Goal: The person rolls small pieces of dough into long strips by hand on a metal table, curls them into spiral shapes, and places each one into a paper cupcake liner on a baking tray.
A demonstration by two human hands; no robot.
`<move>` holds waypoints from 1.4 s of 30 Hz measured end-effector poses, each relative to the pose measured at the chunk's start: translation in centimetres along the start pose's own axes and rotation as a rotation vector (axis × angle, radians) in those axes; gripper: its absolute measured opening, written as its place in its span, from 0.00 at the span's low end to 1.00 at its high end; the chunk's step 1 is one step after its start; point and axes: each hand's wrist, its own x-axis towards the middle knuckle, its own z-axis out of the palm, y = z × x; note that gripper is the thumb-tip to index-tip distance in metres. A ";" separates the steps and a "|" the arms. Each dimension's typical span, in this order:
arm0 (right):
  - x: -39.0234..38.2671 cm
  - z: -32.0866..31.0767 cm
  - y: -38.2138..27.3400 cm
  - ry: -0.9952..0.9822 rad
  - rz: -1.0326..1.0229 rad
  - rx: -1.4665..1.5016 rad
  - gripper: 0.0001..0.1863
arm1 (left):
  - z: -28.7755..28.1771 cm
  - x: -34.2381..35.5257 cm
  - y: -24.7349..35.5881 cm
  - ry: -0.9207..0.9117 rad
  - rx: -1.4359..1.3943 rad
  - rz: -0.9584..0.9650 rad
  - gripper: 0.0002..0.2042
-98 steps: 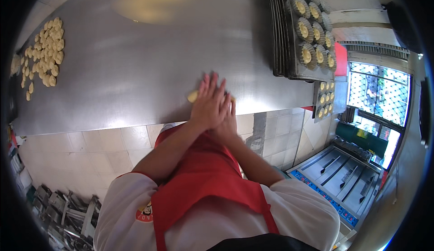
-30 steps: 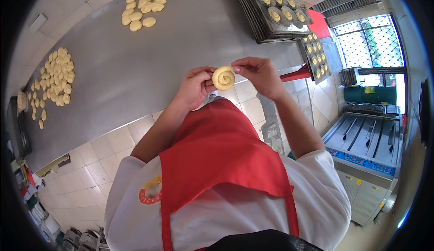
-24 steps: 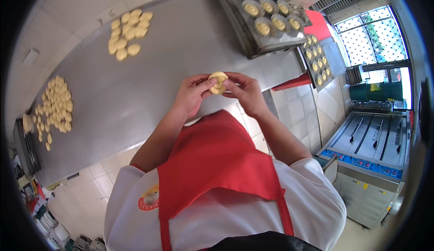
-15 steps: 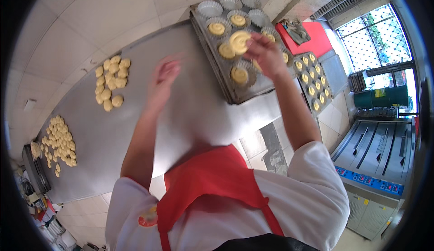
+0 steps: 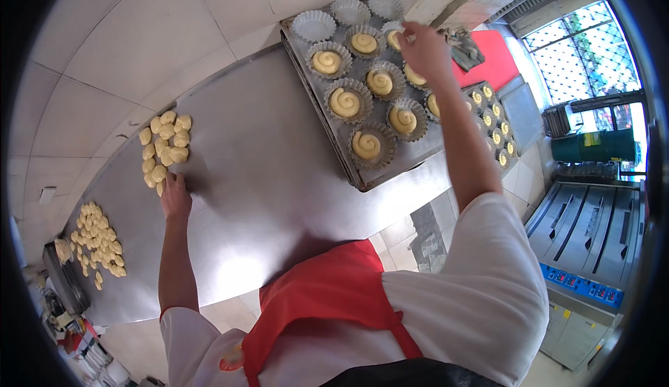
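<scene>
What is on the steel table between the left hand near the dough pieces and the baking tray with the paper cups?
In the head view, only bare steel table lies between the left hand by the dough pieces and the baking tray.

Far dough pile point(image 5: 96, 244) at left; oven point(image 5: 589, 247) right; green bin point(image 5: 594, 146).

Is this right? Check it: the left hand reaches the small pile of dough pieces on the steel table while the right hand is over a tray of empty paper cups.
Not quite. In the head view the left hand does reach the dough pile on the steel table, but the tray under the right hand holds mostly cups filled with spiral dough; only a few cups at its far end are empty.
</scene>
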 end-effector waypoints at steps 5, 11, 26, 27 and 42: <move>-20.0 0.6 -14.0 -0.286 0.048 0.767 0.18 | -4.3 -2.4 4.5 0.245 -0.447 0.127 0.13; -36.3 6.0 -27.2 -0.448 -0.149 1.079 0.27 | -4.4 -16.5 10.2 0.131 -1.540 0.356 0.12; -34.8 21.0 -30.1 -0.379 -0.245 -0.158 0.54 | 6.0 -28.8 -5.1 0.028 -1.811 -0.287 0.24; -29.7 22.7 -29.7 -0.284 -0.238 -0.140 0.55 | 5.9 -28.0 -4.2 0.040 -1.842 -0.273 0.23; -38.6 20.1 -26.5 -0.461 -0.471 -0.210 0.45 | 0.8 -26.5 14.3 0.018 -1.510 0.462 0.34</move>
